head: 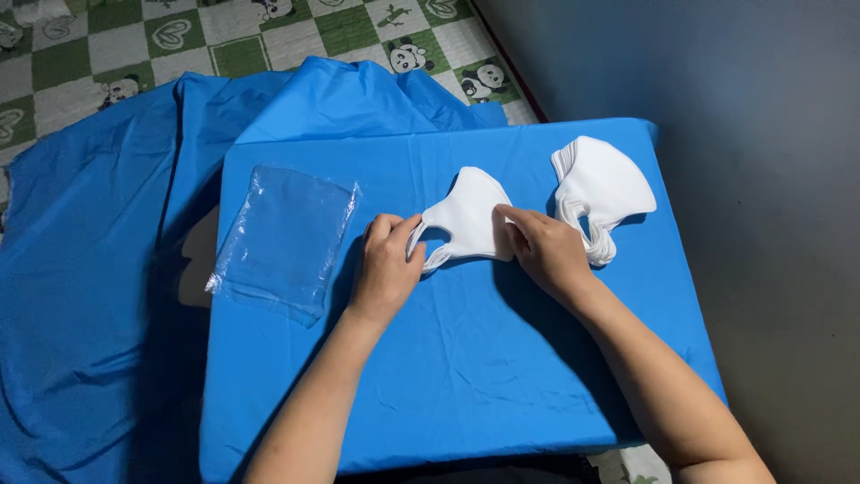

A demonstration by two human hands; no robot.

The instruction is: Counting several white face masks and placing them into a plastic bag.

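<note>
Pinching a white mask point(470, 218) with left hand point(387, 265) and right hand point(544, 251), we are working over a blue-draped counter point(466, 376) beside a grey wall point(717, 108).

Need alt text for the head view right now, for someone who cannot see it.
Two bare hands, left hand and right hand, pinch a folded white face mask on a blue-covered table. A stack of white masks lies to its right, and clear plastic bags to its left.

White mask point(470, 215), blue cloth point(466, 376), green-checked panda mat point(179, 40).
</note>
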